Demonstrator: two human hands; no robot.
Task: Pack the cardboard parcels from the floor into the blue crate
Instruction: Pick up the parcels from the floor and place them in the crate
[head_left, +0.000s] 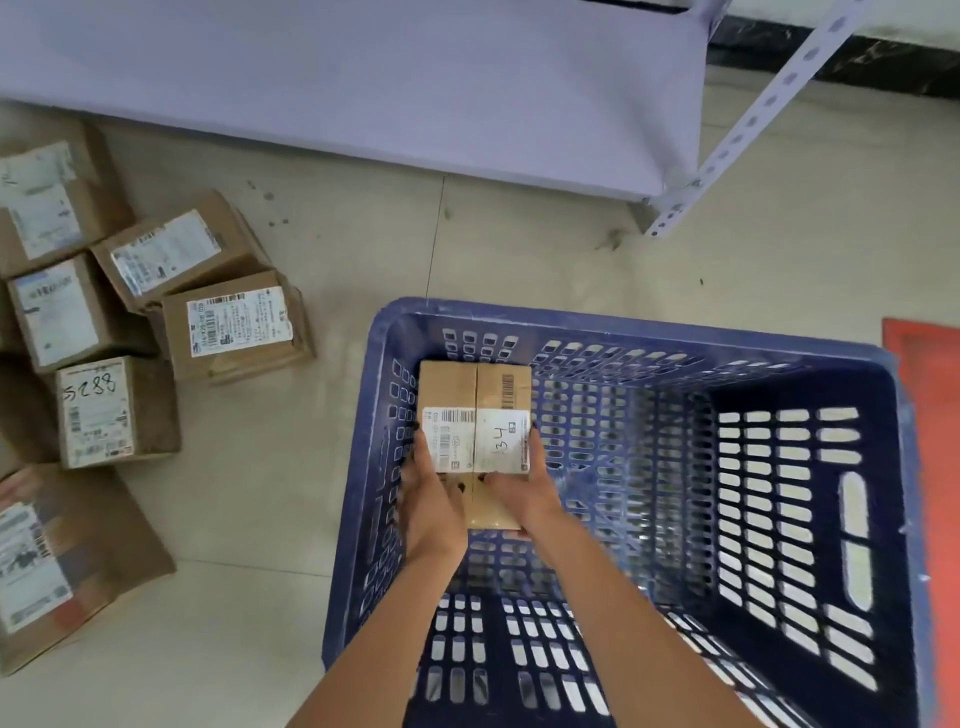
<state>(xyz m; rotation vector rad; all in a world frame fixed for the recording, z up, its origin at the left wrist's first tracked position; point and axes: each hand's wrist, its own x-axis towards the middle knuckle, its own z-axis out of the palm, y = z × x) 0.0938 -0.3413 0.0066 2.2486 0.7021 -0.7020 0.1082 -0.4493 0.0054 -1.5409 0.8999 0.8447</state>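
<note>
A blue slotted crate (649, 332) stands on the floor in front of me. Inside it, at the far left corner, a cardboard parcel (475, 395) with a white label marked "34" is held low over the bottom. My left hand (434, 499) grips its left side and my right hand (524, 491) grips its right side. Whether the parcel rests on the crate bottom is not clear. Several more cardboard parcels lie on the floor to the left, among them one marked "5288" (117, 413) and one with a barcode label (236, 327).
A pale shelf board (363, 88) with a perforated metal upright (748, 119) spans the top. A red mat or bin edge (930, 415) lies right of the crate. A large parcel (67, 566) sits at the lower left. Tiled floor separates the parcels from the crate.
</note>
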